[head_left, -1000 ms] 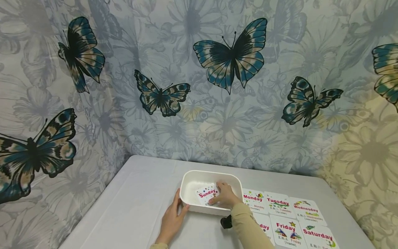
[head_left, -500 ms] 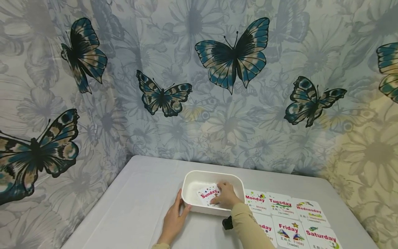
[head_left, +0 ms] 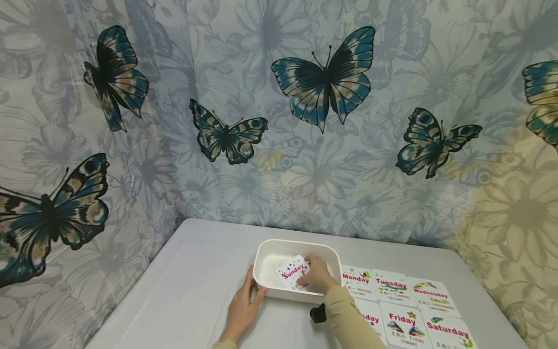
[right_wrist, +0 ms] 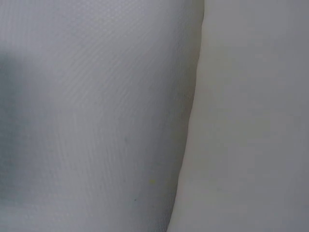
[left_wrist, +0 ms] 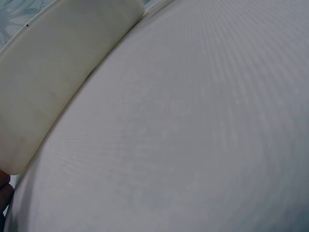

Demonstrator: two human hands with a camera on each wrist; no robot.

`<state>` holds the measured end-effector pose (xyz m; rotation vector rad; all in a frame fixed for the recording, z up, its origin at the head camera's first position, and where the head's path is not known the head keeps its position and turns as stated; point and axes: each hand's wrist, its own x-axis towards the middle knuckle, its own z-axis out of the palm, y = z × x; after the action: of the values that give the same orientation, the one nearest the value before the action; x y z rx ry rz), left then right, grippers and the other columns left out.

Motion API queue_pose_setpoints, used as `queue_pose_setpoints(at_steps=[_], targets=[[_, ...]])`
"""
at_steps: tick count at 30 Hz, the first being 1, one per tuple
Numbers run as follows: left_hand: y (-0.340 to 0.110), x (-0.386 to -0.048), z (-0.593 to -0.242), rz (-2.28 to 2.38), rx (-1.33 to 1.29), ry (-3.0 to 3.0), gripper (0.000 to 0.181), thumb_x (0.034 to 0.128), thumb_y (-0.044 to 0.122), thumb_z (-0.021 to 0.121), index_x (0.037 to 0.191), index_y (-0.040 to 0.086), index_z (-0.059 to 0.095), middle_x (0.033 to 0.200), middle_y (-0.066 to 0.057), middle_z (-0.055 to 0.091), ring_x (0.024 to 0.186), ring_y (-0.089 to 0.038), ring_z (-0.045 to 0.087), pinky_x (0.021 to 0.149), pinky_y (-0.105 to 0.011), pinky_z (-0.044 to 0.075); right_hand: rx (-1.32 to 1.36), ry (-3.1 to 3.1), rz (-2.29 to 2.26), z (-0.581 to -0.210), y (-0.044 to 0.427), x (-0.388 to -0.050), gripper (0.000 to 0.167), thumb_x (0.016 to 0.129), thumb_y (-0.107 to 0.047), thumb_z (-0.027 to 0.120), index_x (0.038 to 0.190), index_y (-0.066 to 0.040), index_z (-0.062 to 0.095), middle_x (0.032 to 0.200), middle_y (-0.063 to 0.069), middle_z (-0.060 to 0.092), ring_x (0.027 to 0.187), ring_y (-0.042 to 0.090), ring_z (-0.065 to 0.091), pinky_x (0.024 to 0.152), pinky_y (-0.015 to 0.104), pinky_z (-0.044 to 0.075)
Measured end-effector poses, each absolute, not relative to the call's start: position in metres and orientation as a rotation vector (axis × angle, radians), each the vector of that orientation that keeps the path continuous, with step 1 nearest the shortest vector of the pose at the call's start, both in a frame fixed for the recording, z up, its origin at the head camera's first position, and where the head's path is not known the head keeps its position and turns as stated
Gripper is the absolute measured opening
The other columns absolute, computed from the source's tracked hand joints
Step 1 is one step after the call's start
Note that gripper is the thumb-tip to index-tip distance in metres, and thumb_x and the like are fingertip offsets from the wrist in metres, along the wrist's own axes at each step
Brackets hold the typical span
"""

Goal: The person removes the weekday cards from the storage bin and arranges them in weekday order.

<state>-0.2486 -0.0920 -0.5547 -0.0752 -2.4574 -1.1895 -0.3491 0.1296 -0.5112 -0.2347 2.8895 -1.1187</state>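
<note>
A white rectangular plastic box (head_left: pixel 272 292) stands on the table, and in it lies a Sunday card (head_left: pixel 291 272) with coloured stars. Reaching inside, my right hand (head_left: pixel 318 275) pinches that card by its right side, with the thumb at its lower edge. The card is slightly tilted; its right part is hidden by the fingers. My left hand (head_left: pixel 242 306) holds the front left corner of the box, thumb on the front wall and fingers along the left side. The left wrist view shows the box wall (left_wrist: pixel 63 72) and a bit of fingers (left_wrist: pixel 5 191) at its corner.
Right of the box lie weekday cards in two rows, among them Monday (head_left: pixel 355 279), Tuesday (head_left: pixel 390 287), Wednesday (head_left: pixel 431 294), Friday (head_left: pixel 402 324) and Saturday (head_left: pixel 448 332). My right sleeve partly covers one. White cloth covers the table (head_left: pixel 196 261); a butterfly-print curtain (head_left: pixel 305 194) hangs behind.
Inside the box, the Sunday card has turned counter-clockwise and its far edge has come up a little. Its right-hand fingers have drawn closer together. The left hand and the box look still.
</note>
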Motion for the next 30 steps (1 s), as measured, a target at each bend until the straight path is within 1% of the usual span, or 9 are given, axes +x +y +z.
queue_pose_setpoints(at_steps=[3, 7, 11, 14, 19, 23, 26, 30], targets=[[-0.092, -0.249, -0.555, -1.188, -0.078, -2.459, 0.072, 0.0895, 0.051, 0.052, 0.148, 0.019, 0.026, 0.125, -0.01, 0.057, 0.116, -0.034, 0.05, 0.091, -0.056, 0.039, -0.25, 2.875, -1.189, -0.508, 0.129, -0.348, 0.065, 0.056, -0.003, 0.086, 0.112, 0.006, 0.053, 0.097, 0.014, 0.054, 0.091, 0.03, 0.05, 0.083, 0.045, 0.042], [-0.092, -0.249, -0.555, -1.182, -0.076, -2.457, 0.071, 0.0896, 0.051, 0.052, 0.148, 0.02, 0.026, 0.125, -0.011, 0.057, 0.116, -0.034, 0.05, 0.09, -0.057, 0.039, -0.286, 2.865, -1.22, -0.504, 0.13, -0.347, 0.06, 0.06, 0.002, 0.082, 0.111, 0.005, 0.052, 0.095, 0.015, 0.057, 0.087, 0.027, 0.054, 0.081, 0.043, 0.045], [-0.092, -0.25, -0.556, -1.166, -0.074, -2.452, 0.07, 0.0898, 0.05, 0.053, 0.148, 0.024, 0.025, 0.124, -0.011, 0.058, 0.115, -0.034, 0.051, 0.089, -0.057, 0.04, -0.272, 2.862, -1.225, -0.499, 0.129, -0.347, 0.057, 0.062, 0.004, 0.08, 0.112, 0.004, 0.052, 0.096, 0.014, 0.058, 0.087, 0.026, 0.054, 0.082, 0.043, 0.045], [-0.092, -0.249, -0.556, -1.166, -0.072, -2.448, 0.069, 0.0899, 0.05, 0.053, 0.148, 0.025, 0.024, 0.124, -0.01, 0.058, 0.115, -0.034, 0.051, 0.089, -0.057, 0.04, -0.252, 2.867, -1.248, -0.495, 0.128, -0.347, 0.054, 0.065, 0.007, 0.077, 0.113, 0.004, 0.052, 0.097, 0.016, 0.057, 0.089, 0.028, 0.054, 0.082, 0.044, 0.046], [-0.091, -0.248, -0.552, -1.188, -0.072, -2.451, 0.07, 0.09, 0.049, 0.053, 0.148, 0.024, 0.024, 0.127, -0.01, 0.056, 0.117, -0.033, 0.05, 0.091, -0.056, 0.039, -0.246, 2.895, -1.248, -0.49, 0.127, -0.344, 0.045, 0.074, 0.009, 0.07, 0.115, 0.004, 0.052, 0.1, 0.02, 0.056, 0.095, 0.033, 0.054, 0.082, 0.045, 0.047], [-0.091, -0.247, -0.551, -1.189, -0.07, -2.451, 0.07, 0.0899, 0.049, 0.054, 0.148, 0.024, 0.024, 0.127, -0.009, 0.055, 0.117, -0.033, 0.05, 0.092, -0.056, 0.039, -0.301, 2.931, -1.257, -0.485, 0.129, -0.34, 0.042, 0.076, 0.011, 0.066, 0.115, 0.004, 0.052, 0.099, 0.02, 0.055, 0.094, 0.034, 0.054, 0.083, 0.046, 0.046], [-0.091, -0.247, -0.552, -1.182, -0.073, -2.442, 0.07, 0.0898, 0.049, 0.054, 0.148, 0.024, 0.024, 0.126, -0.009, 0.056, 0.116, -0.033, 0.05, 0.091, -0.056, 0.039, -0.364, 2.961, -1.274, -0.478, 0.131, -0.337, 0.042, 0.076, 0.013, 0.063, 0.115, 0.004, 0.052, 0.096, 0.018, 0.054, 0.089, 0.031, 0.054, 0.077, 0.044, 0.048], [-0.091, -0.247, -0.552, -1.175, -0.086, -2.432, 0.069, 0.0901, 0.048, 0.054, 0.148, 0.021, 0.027, 0.125, -0.01, 0.057, 0.115, -0.034, 0.051, 0.09, -0.056, 0.04, -0.394, 2.972, -1.274, -0.467, 0.133, -0.331, 0.042, 0.077, 0.013, 0.061, 0.117, 0.001, 0.053, 0.092, 0.013, 0.053, 0.08, 0.024, 0.053, 0.067, 0.036, 0.048]])
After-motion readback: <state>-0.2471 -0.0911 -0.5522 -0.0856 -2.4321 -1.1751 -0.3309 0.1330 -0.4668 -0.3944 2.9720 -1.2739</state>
